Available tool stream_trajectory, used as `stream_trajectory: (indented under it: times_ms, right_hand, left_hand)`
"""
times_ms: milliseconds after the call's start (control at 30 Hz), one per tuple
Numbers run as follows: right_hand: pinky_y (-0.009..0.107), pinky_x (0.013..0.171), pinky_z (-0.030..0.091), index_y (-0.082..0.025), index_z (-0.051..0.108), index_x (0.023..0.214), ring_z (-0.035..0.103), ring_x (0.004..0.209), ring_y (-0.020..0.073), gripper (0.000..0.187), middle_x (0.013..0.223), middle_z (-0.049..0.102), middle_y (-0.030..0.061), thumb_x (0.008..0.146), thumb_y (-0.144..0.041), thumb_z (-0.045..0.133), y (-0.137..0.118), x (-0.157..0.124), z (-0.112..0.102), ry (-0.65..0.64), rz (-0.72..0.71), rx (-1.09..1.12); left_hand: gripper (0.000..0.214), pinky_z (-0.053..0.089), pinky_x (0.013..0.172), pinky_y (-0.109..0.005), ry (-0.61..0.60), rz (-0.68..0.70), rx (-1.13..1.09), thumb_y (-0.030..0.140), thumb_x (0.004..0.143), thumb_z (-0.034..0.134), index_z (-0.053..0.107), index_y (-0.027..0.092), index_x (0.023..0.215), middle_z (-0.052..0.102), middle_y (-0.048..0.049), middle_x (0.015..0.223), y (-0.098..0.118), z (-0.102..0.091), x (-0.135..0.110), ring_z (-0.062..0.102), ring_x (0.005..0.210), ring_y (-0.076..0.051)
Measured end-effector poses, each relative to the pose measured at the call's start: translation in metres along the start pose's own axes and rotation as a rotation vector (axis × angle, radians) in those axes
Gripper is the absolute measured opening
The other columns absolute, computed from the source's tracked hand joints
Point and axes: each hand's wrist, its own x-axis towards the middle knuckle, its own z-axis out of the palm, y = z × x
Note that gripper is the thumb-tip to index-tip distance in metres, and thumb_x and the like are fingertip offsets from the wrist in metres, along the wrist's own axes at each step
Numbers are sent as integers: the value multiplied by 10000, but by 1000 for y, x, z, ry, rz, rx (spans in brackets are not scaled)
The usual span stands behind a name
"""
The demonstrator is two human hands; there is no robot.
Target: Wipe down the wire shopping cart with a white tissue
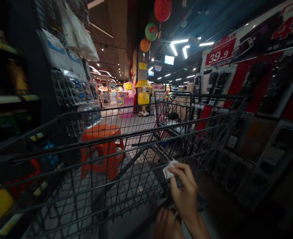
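My right hand [185, 191] pinches a crumpled white tissue [168, 170] between thumb and fingers. The tissue is at the wire side of a dark metal shopping cart [126, 156]; whether it touches the wires I cannot tell. Below and slightly left of it, at the bottom edge, my left hand [166, 224] is dim and partly cut off. Its fingers are curled close to a dark bar, and what they hold, if anything, is hidden. Through the mesh of the cart, the tiled floor shows.
Beyond the cart's mesh stands an orange plastic stool [101, 134]. A second cart [173, 114] is right behind. Packaged goods hang on a left rack [69, 86] and a right display wall [251, 109]. Farther off stand a yellow figure [143, 98] and a pink stand [126, 108].
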Motion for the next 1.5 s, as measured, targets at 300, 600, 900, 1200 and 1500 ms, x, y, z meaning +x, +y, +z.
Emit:
stream_trajectory:
  times_ms: [300, 600, 900, 1200, 1500]
  right_hand:
    - [275, 754, 527, -190, 645, 905, 606, 879, 152, 278, 910, 581, 53, 799, -2, 470, -1, -16, -7, -73, 30, -30]
    - [317, 781, 524, -205, 630, 960, 585, 926, 162, 337, 948, 573, 60, 805, 26, 439, -29, 25, 17, 50, -105, 39]
    - [301, 716, 530, -205, 634, 911, 583, 854, 159, 324, 882, 571, 47, 784, 25, 443, -17, -13, 31, -14, -89, 28]
    - [273, 700, 540, -194, 630, 926, 587, 829, 144, 319, 875, 572, 51, 799, 26, 438, -26, -26, 21, -62, -77, 32]
    - [302, 717, 545, -223, 652, 958, 599, 875, 159, 347, 929, 589, 55, 784, 26, 484, -48, 15, 19, 68, -141, 39]
  left_hand:
    - [413, 315, 1051, -534, 222, -178, 301, 142, 762, 525, 548, 149, 1175, 566, -132, 1125, -66, -116, 73, 488, 1131, -289]
    - [435, 293, 1045, -534, 216, -182, 335, 127, 808, 483, 459, 54, 1236, 569, -179, 1103, -64, -98, 73, 529, 1052, -262]
    - [574, 307, 1009, -500, 177, -266, 304, 156, 805, 487, 358, 111, 1363, 568, -160, 1148, -65, -92, 65, 531, 1083, -269]
    - [420, 364, 890, -451, 188, -240, 285, 146, 814, 480, 476, 86, 1230, 592, -160, 1098, -66, -96, 68, 548, 1001, -259]
    - [497, 349, 912, -452, 182, -250, 281, 162, 811, 482, 421, 108, 1302, 595, -152, 1107, -66, -96, 67, 547, 1007, -262]
